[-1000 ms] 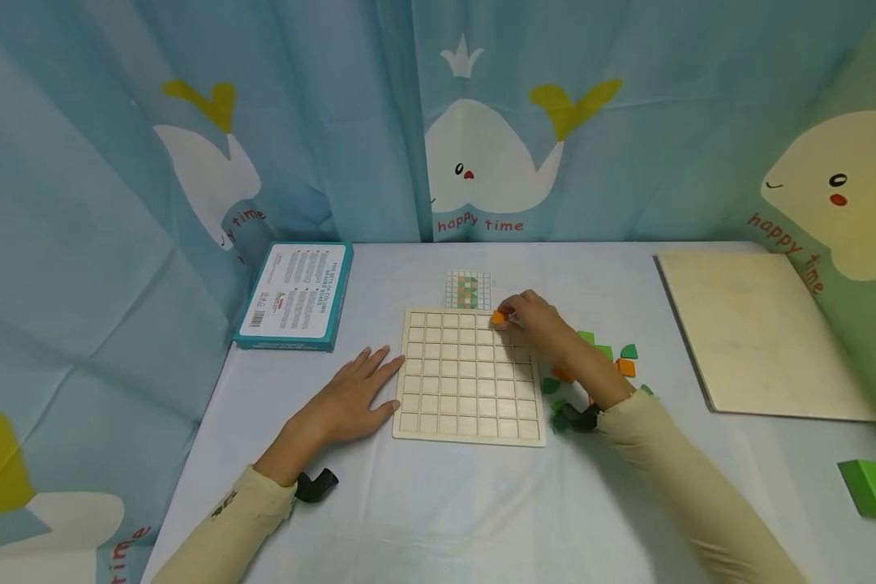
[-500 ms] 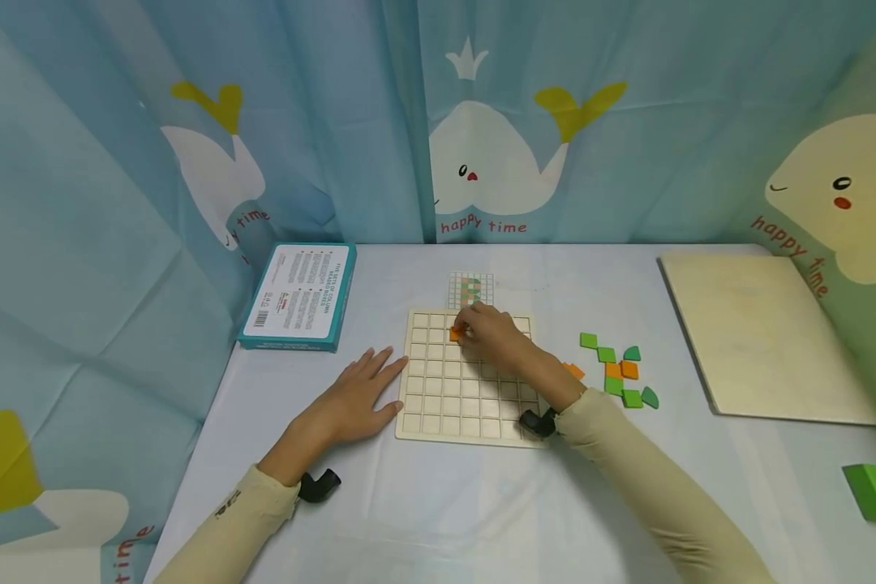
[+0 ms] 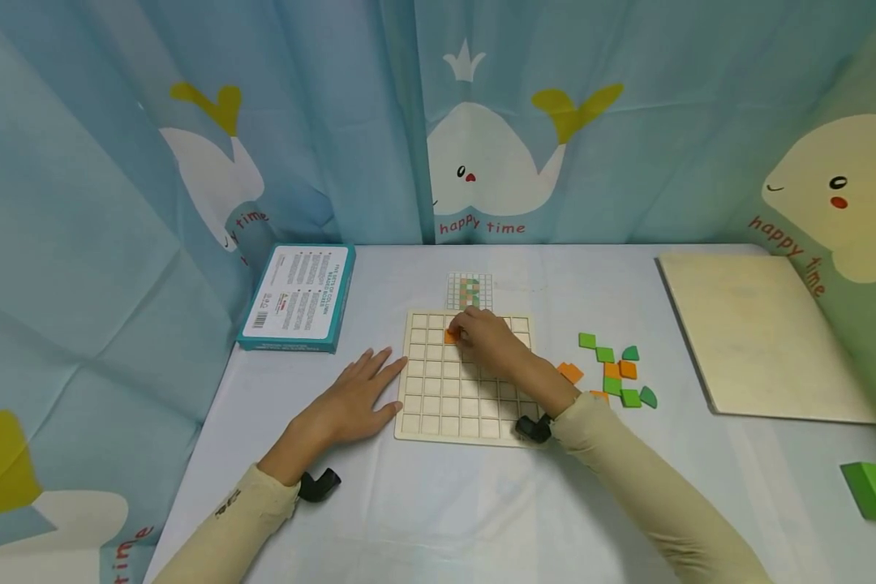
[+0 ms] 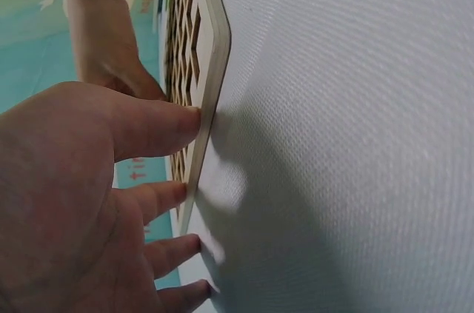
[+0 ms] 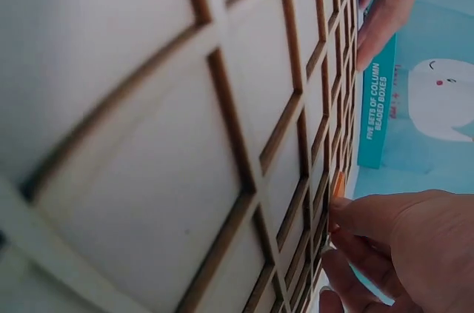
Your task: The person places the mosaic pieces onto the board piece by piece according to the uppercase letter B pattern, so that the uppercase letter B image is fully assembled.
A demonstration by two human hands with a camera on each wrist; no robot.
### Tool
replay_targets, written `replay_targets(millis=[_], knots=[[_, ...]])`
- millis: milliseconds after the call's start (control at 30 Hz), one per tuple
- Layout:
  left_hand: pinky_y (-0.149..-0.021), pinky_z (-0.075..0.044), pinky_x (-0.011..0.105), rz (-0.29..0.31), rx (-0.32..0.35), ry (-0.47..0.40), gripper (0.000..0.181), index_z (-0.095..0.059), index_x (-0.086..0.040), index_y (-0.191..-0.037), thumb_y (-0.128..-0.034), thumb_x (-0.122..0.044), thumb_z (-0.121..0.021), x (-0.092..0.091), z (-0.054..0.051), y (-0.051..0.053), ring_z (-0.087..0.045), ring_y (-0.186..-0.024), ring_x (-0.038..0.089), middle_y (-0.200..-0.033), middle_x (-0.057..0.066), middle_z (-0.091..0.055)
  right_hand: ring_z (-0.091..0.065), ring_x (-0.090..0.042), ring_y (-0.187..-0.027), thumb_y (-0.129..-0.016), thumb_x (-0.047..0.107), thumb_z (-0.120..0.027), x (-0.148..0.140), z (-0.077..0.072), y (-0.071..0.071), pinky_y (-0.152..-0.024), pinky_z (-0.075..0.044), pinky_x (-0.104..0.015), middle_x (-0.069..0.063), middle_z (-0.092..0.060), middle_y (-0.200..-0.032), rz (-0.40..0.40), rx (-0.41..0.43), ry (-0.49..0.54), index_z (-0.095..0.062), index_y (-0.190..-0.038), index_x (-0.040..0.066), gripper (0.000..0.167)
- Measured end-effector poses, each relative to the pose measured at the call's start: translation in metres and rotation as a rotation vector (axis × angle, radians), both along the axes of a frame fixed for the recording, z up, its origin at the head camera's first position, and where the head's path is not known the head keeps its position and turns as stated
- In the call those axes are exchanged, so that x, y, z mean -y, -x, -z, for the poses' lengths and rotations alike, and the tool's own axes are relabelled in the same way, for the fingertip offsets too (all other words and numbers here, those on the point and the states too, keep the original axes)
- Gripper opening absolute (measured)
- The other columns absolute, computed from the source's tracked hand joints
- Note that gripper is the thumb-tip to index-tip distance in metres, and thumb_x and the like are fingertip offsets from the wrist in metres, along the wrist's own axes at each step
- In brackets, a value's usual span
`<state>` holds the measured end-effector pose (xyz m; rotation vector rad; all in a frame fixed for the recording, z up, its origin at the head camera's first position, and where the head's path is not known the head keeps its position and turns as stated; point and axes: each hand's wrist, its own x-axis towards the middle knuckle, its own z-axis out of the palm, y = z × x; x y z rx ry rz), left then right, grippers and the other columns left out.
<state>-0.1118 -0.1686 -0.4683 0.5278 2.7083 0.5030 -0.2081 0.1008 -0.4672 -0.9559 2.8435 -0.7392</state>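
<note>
A pale wooden grid board (image 3: pixel 448 405) lies flat on the table. My right hand (image 3: pixel 492 342) reaches over its upper part and pinches an orange tile (image 3: pixel 450 337) between thumb and fingertips, at a cell in the second row from the top. In the right wrist view the orange tile (image 5: pixel 339 184) shows as a thin sliver by the thumb, low against the grid. My left hand (image 3: pixel 358 397) lies with spread, straight fingers beside the board, and in the left wrist view its thumb (image 4: pixel 167 126) touches the board's edge (image 4: pixel 211 83).
A small pattern card (image 3: pixel 470 288) sits behind the board. Right of it are several loose green tiles (image 3: pixel 606 355), orange tiles (image 3: pixel 571 372) and dark green rounded tiles (image 3: pixel 648 397). Also present are a teal box (image 3: pixel 295 296), a wooden panel (image 3: pixel 766 332) and a green block (image 3: pixel 872 491).
My right hand has moved left across the board with the orange tile, from the upper right cells to the second row, then lowered slightly. My left hand has stayed put.
</note>
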Motion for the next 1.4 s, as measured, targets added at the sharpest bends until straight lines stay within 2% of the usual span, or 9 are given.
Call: replay_targets(millis=[100, 267, 367, 467, 567, 767, 867, 1133, 1400], knots=[[-0.13, -0.017, 0.06, 0.002, 0.004, -0.004, 0.071, -0.031, -0.021, -0.168, -0.106, -0.044, -0.057, 0.0, 0.0, 0.0, -0.011, -0.163, 0.041, -0.176, 0.011, -0.019, -0.065, -0.033, -0.109, -0.1, 0.007, -0.073, -0.001, 0.0, -0.001, -0.096, -0.055, -0.049, -0.015, -0.067, -0.121, 0.011, 0.017, -0.001, -0.075, -0.119, 0.001, 0.02], [-0.13, -0.017, 0.059, 0.007, 0.01, -0.002, 0.071, -0.031, -0.021, -0.168, -0.1062, -0.043, -0.057, 0.0, 0.001, 0.001, -0.011, -0.163, 0.04, -0.176, 0.012, -0.02, -0.059, -0.03, -0.108, -0.103, 0.015, -0.071, -0.021, -0.004, -0.002, -0.093, -0.045, -0.055, -0.014, -0.06, -0.128, 0.055, 0.123, 0.016, -0.072, -0.128, 0.005, 0.028], [-0.13, -0.017, 0.059, 0.005, 0.012, -0.002, 0.071, -0.03, -0.021, -0.168, -0.1062, -0.042, -0.057, 0.0, 0.001, 0.001, -0.011, -0.163, 0.041, -0.176, 0.012, -0.019, -0.059, -0.034, -0.114, -0.105, 0.016, -0.068, -0.045, -0.007, 0.001, -0.096, -0.042, -0.058, -0.017, -0.057, -0.134, 0.11, 0.181, 0.034, -0.066, -0.136, 0.005, 0.033], [-0.13, -0.017, 0.06, 0.001, 0.015, -0.001, 0.071, -0.03, -0.02, -0.169, -0.1062, -0.042, -0.057, 0.001, 0.001, 0.0, -0.01, -0.163, 0.041, -0.176, 0.012, -0.019, -0.057, -0.04, -0.122, -0.106, 0.015, -0.065, -0.073, -0.014, 0.004, -0.104, -0.044, -0.061, -0.023, -0.052, -0.14, 0.179, 0.226, 0.05, -0.06, -0.143, 0.002, 0.039], [-0.13, -0.016, 0.059, -0.002, 0.022, 0.005, 0.072, -0.028, -0.022, -0.169, -0.1064, -0.042, -0.057, 0.001, 0.001, 0.0, -0.009, -0.163, 0.04, -0.177, 0.011, -0.018, -0.055, -0.045, -0.127, -0.106, 0.013, -0.063, -0.103, -0.018, 0.005, -0.104, -0.048, -0.062, -0.028, -0.049, -0.143, 0.249, 0.236, 0.045, -0.054, -0.147, -0.001, 0.044], [-0.129, -0.017, 0.061, -0.003, 0.018, -0.004, 0.071, -0.03, -0.02, -0.168, -0.1059, -0.04, -0.058, 0.002, 0.0, -0.001, -0.01, -0.163, 0.042, -0.176, 0.013, -0.019, -0.048, -0.05, -0.131, -0.105, 0.018, -0.065, -0.154, -0.024, -0.002, -0.107, -0.046, -0.066, -0.034, -0.044, -0.146, 0.372, 0.277, -0.01, -0.043, -0.153, -0.006, 0.058], [-0.129, -0.017, 0.061, -0.005, 0.012, -0.006, 0.071, -0.031, -0.019, -0.168, -0.1058, -0.04, -0.058, 0.001, -0.001, -0.002, -0.011, -0.163, 0.042, -0.176, 0.013, -0.02, -0.047, -0.052, -0.129, -0.104, 0.018, -0.066, -0.172, -0.025, -0.007, -0.106, -0.045, -0.068, -0.036, -0.044, -0.143, 0.393, 0.304, -0.031, -0.043, -0.151, -0.008, 0.059], [-0.129, -0.017, 0.06, -0.003, 0.003, 0.009, 0.071, -0.03, -0.02, -0.168, -0.1061, -0.041, -0.058, 0.001, 0.001, 0.0, -0.011, -0.163, 0.042, -0.176, 0.013, -0.019, -0.048, -0.052, -0.126, -0.102, 0.012, -0.068, -0.186, -0.015, -0.013, -0.11, -0.041, -0.068, -0.037, -0.046, -0.139, 0.388, 0.376, -0.014, -0.039, -0.149, -0.012, 0.061], [-0.129, -0.017, 0.061, 0.001, 0.004, -0.007, 0.07, -0.03, -0.02, -0.168, -0.1064, -0.04, -0.057, -0.002, 0.0, 0.001, -0.011, -0.163, 0.042, -0.176, 0.014, -0.02, -0.049, -0.047, -0.119, -0.103, 0.007, -0.065, -0.186, -0.005, -0.016, -0.105, -0.043, -0.065, -0.034, -0.047, -0.135, 0.397, 0.319, -0.004, -0.048, -0.143, -0.011, 0.047]])
